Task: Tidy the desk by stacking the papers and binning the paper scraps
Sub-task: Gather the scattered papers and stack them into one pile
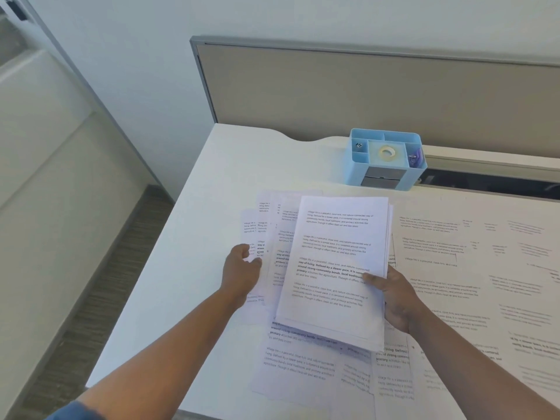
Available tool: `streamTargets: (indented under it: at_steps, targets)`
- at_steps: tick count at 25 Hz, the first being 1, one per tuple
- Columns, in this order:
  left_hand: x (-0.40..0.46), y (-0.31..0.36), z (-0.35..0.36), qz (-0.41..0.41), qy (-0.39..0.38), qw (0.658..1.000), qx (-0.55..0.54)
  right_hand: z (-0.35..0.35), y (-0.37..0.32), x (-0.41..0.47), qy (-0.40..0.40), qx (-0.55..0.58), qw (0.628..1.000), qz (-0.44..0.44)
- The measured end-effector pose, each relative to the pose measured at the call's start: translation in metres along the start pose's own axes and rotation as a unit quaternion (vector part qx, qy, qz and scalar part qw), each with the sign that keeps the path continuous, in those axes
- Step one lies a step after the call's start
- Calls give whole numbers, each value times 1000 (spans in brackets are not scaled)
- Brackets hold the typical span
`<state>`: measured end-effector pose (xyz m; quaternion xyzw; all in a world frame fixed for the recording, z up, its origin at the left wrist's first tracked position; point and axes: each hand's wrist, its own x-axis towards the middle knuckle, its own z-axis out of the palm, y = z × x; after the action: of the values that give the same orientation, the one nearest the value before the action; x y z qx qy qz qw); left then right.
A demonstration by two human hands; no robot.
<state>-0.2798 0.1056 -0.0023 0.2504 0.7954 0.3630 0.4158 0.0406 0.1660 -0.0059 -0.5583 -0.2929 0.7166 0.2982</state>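
Note:
My right hand (394, 298) grips a stack of printed papers (333, 262) by its right edge, thumb on top, and holds it just above the white desk (212, 183). My left hand (241, 269) reaches over the fanned loose sheets (269, 225) left of the stack, fingers curled with thumb and fingertips at a sheet's edge; whether it pinches the sheet I cannot tell. More loose printed sheets (297, 365) lie under and in front of the stack. Further sheets (472, 268) cover the desk on the right.
A light blue desk organiser (385, 160) with a tape roll stands at the back of the desk, against a grey partition panel (363, 92). The desk's left edge drops to a dark carpeted floor (100, 298). No bin or scraps are visible.

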Motion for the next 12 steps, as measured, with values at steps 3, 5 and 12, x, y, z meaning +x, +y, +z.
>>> streamTargets:
  at_steps: [3, 5, 12]
  targets:
    - [17, 9, 0, -5, -12, 999, 30, 1, -6, 16, 12, 12, 1000, -1]
    - [25, 15, 3, -15, -20, 999, 35, 5, -10, 26, 10, 13, 1000, -2]
    - [49, 34, 11, -54, -40, 997, 32, 21, -22, 59, -11, 10, 1000, 14]
